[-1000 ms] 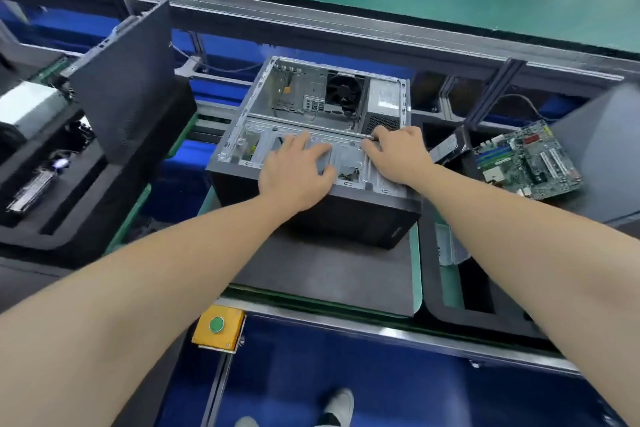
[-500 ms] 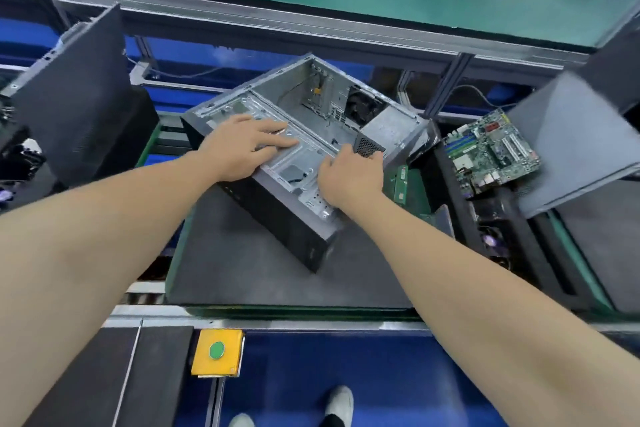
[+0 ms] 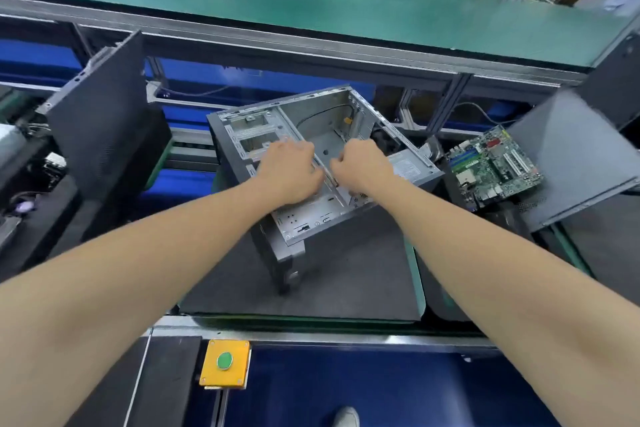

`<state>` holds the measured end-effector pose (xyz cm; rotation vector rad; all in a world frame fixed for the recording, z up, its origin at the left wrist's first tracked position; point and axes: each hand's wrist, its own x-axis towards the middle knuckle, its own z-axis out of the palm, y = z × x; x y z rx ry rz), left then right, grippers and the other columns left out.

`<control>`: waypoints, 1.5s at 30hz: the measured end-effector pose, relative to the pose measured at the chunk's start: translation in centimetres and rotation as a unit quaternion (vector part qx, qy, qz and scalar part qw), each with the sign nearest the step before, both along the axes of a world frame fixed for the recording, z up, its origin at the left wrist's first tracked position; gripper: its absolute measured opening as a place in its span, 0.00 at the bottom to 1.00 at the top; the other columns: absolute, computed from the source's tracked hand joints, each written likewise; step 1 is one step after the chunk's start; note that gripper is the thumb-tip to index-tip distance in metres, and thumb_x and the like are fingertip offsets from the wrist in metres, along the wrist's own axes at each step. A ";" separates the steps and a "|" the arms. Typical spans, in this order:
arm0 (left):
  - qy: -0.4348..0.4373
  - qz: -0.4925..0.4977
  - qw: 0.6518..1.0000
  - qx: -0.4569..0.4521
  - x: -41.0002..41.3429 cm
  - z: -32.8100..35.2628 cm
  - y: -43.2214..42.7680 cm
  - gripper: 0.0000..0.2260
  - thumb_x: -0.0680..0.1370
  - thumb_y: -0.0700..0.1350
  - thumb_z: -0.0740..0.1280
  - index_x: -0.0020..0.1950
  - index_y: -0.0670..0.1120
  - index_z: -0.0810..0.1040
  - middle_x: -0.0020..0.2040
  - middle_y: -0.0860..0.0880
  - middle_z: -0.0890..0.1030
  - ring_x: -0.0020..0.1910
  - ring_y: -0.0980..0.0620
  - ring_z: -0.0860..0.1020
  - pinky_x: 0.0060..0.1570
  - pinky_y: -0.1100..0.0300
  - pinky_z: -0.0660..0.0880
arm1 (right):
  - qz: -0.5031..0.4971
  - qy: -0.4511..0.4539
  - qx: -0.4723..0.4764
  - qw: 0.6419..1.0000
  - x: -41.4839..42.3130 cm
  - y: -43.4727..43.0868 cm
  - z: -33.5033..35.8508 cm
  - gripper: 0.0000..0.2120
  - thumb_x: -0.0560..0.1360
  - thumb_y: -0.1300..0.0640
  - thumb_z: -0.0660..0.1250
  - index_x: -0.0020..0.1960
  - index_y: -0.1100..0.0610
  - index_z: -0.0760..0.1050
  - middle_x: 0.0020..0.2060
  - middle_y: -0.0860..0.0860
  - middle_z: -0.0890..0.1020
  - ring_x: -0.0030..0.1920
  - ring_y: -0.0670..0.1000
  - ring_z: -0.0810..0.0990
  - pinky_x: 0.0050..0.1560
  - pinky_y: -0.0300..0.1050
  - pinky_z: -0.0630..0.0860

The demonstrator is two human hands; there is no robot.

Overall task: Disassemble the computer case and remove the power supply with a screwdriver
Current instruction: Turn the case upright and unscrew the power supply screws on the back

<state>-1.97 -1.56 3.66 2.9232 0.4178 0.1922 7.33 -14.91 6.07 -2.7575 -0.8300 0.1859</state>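
On the dark grey mat, the open grey metal computer case stands tilted. The left hand and right hand curl round its inner silver rail (fingertips hidden). Beside the right hand, the grey box-shaped power supply carries an unreadable label.

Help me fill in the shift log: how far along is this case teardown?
Done: the computer case is open and the motherboard lies outside it. In hand: left hand and right hand grip the case's frame, holding it tilted on the mat. Left: the power supply sits inside; no screwdriver in view.
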 end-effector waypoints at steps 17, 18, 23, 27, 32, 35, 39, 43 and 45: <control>0.017 0.062 0.994 0.083 1.4 -3.1 -13.0 0.26 0.83 0.52 0.54 0.34 0.44 0.83 0.39 0.42 0.84 0.54 0.39 0.81 0.62 0.42 0.70 | -0.048 -0.007 -0.032 0.998 13.9 -5.7 -3.9 0.15 0.88 0.55 0.57 0.71 0.61 0.65 0.61 0.67 0.79 0.56 0.67 0.79 0.45 0.54 0.69; 0.002 0.052 0.994 0.091 1.5 -3.2 -12.5 0.27 0.83 0.52 0.53 0.32 0.44 0.81 0.37 0.43 0.83 0.51 0.40 0.82 0.61 0.43 0.72 | -0.056 -0.007 -0.035 0.998 13.6 -5.9 -3.8 0.15 0.88 0.56 0.58 0.71 0.61 0.64 0.61 0.67 0.78 0.57 0.67 0.79 0.46 0.53 0.68; -0.052 -0.052 0.993 0.098 1.5 -3.7 -7.4 0.29 0.83 0.54 0.48 0.38 0.46 0.85 0.45 0.48 0.84 0.54 0.47 0.80 0.57 0.52 0.73 | -0.048 -0.005 -0.004 0.999 12.1 -7.8 -3.4 0.33 0.83 0.64 0.58 0.84 0.47 0.55 0.44 0.63 0.80 0.40 0.61 0.77 0.36 0.49 0.70; -0.053 -0.138 0.986 0.078 2.4 -3.6 -2.0 0.24 0.85 0.53 0.50 0.52 0.51 0.87 0.74 0.51 0.75 0.79 0.53 0.62 0.78 0.52 0.56 | -0.056 0.000 -0.010 0.998 10.1 -10.1 -3.4 0.15 0.84 0.59 0.56 0.68 0.57 0.74 0.55 0.65 0.80 0.51 0.64 0.77 0.40 0.50 0.71; -0.015 -0.167 0.981 0.098 3.6 -3.5 2.1 0.25 0.82 0.47 0.52 0.80 0.54 0.61 0.83 0.50 0.55 0.83 0.52 0.47 0.81 0.46 0.45 | -0.100 -0.008 -0.009 0.995 6.3 -11.2 -3.1 0.11 0.82 0.57 0.57 0.50 0.60 0.77 0.47 0.60 0.79 0.46 0.62 0.79 0.41 0.47 0.71; -0.005 -0.096 0.990 0.100 3.3 -3.5 3.3 0.28 0.81 0.48 0.52 0.83 0.53 0.54 0.83 0.48 0.55 0.83 0.50 0.48 0.80 0.45 0.44 | -0.127 0.008 -0.001 0.992 4.2 -11.0 -3.0 0.10 0.81 0.58 0.59 0.47 0.61 0.76 0.44 0.58 0.79 0.44 0.61 0.79 0.40 0.45 0.71; 0.009 -0.009 0.999 0.046 2.2 -3.5 4.8 0.28 0.79 0.49 0.59 0.80 0.54 0.60 0.82 0.50 0.57 0.82 0.51 0.48 0.79 0.43 0.43 | -0.143 0.017 0.018 0.989 0.8 -10.2 -2.9 0.08 0.79 0.57 0.61 0.42 0.59 0.70 0.37 0.54 0.73 0.38 0.57 0.73 0.32 0.42 0.62; 0.037 0.165 0.978 -0.118 1.9 -1.7 5.6 0.27 0.72 0.52 0.68 0.71 0.62 0.72 0.79 0.48 0.61 0.81 0.45 0.46 0.76 0.41 0.46 | -0.135 0.052 0.056 0.988 -2.7 -8.7 -2.7 0.08 0.77 0.56 0.63 0.45 0.61 0.74 0.42 0.56 0.77 0.43 0.60 0.77 0.36 0.44 0.68; -0.010 0.245 0.947 -0.209 1.7 -1.3 4.8 0.28 0.72 0.50 0.69 0.72 0.62 0.72 0.82 0.44 0.54 0.82 0.42 0.44 0.78 0.40 0.45 | -0.115 0.068 0.060 0.989 -3.9 -7.6 -2.5 0.08 0.77 0.56 0.63 0.42 0.61 0.71 0.43 0.58 0.78 0.44 0.60 0.79 0.38 0.44 0.70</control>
